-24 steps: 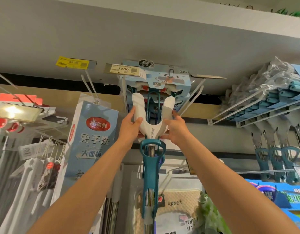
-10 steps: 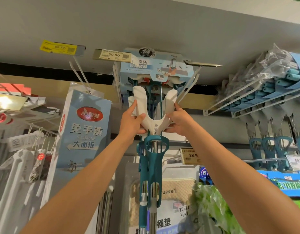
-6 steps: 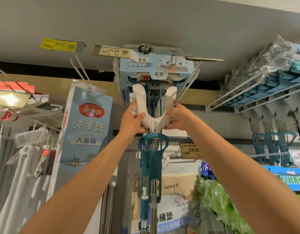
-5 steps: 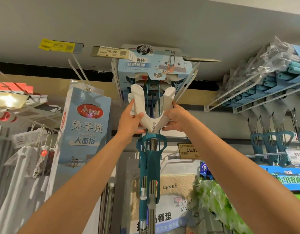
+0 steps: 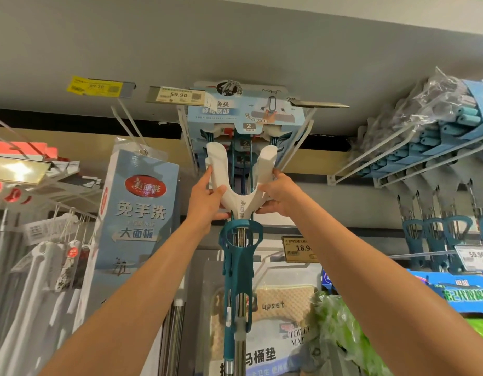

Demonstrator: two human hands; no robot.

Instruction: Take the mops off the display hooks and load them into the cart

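Overhead, both arms reach up to a mop [image 5: 241,204] hanging at the front of the display hooks [image 5: 294,147]. Left hand [image 5: 207,196] grips the left prong of the mop's white Y-shaped yoke, thumb curled over the front, fingers wrapped behind. Right hand [image 5: 278,194] grips the right prong and the base of the fork, fingers curled underneath. Mop hangs upright: teal lever frame [image 5: 236,256] just below the yoke, chrome pole [image 5: 240,354] running down out of view. Its head sits up among the white hook rods, under a pale blue header card [image 5: 245,109]; cannot tell whether it is off the rods or on them. More mops of the same kind hang right behind it on the same hooks.

Price tag reading 59.90 [image 5: 178,95] sits upper left of the card, a yellow tag [image 5: 95,86] further left. Tall blue boxed mop [image 5: 138,213] hangs to the left, beside the left forearm. White handled items [image 5: 36,267] far left. Far right, a row of teal-and-grey mops [image 5: 436,164] on wire rails, plastic-wrapped heads on top. Behind the pole, a toilet mat pack [image 5: 283,321] and an 18.9 price tag [image 5: 298,248]. Green plastic bag [image 5: 341,327] lower right. Cart not in view.
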